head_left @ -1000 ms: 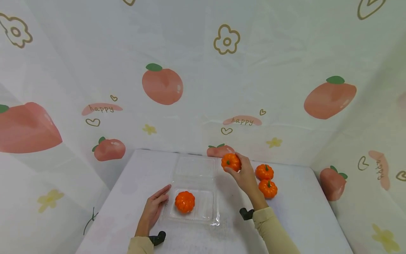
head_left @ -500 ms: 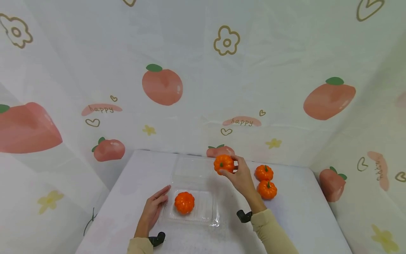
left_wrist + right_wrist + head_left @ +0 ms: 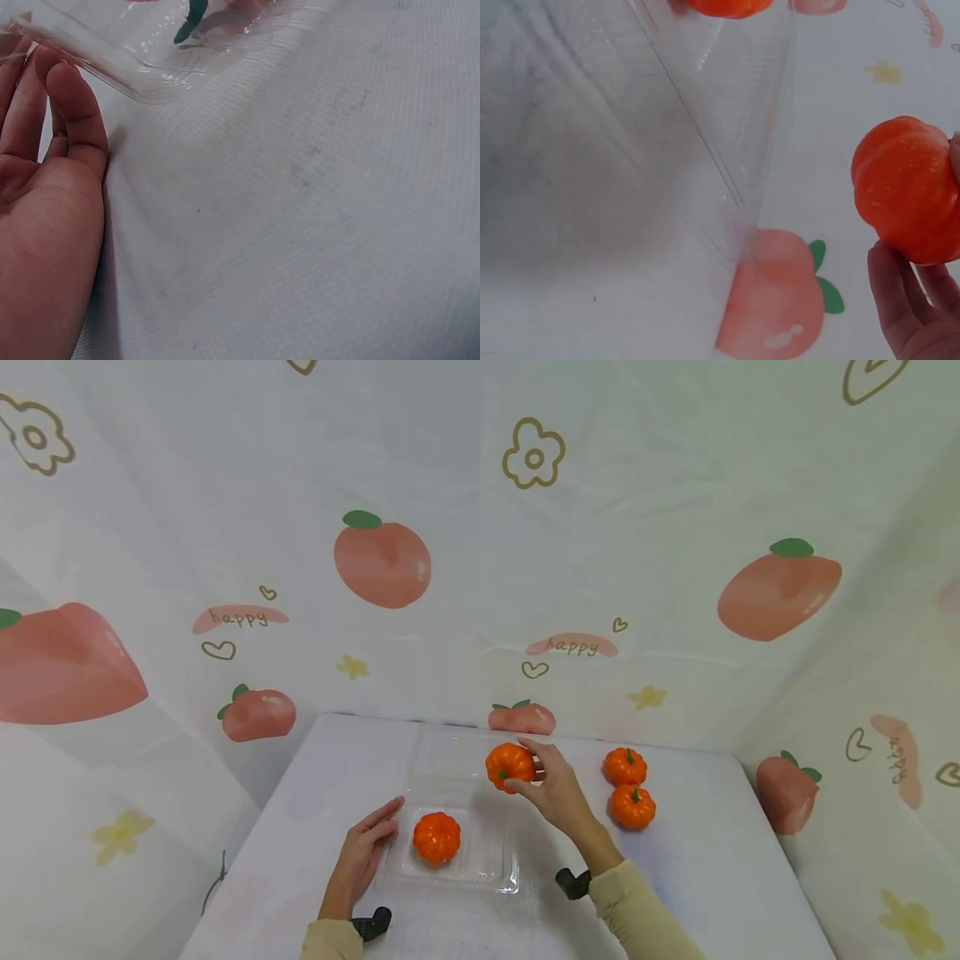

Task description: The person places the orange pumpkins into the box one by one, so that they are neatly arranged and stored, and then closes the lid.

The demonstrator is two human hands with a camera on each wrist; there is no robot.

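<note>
**One in, one held, two outside**

The clear box point(image 3: 483, 853) stands on the surface point(image 3: 720, 868) with its lid point(image 3: 452, 755) folded back on the far side. The first pumpkin point(image 3: 437, 839) sits in the left part of its base; the right part of the base holds none.

The right hand point(image 3: 558, 792) grasps the held pumpkin point(image 3: 508, 765) between thumb and fingers. In the head view this pumpkin lines up with the right side of the lid; its exact height cannot be told. The left hand point(image 3: 363, 850) grasps nothing: its loosely extended fingers touch the box's left edge, seemingly to steady it.

The far pumpkin point(image 3: 626, 766) and the near pumpkin point(image 3: 632, 807) rest close together on the surface, to the right of the box.

Judging by this layout, the work is in its early part: one pumpkin is inside, a second is lifted but not yet in, and two are left outside.
</note>
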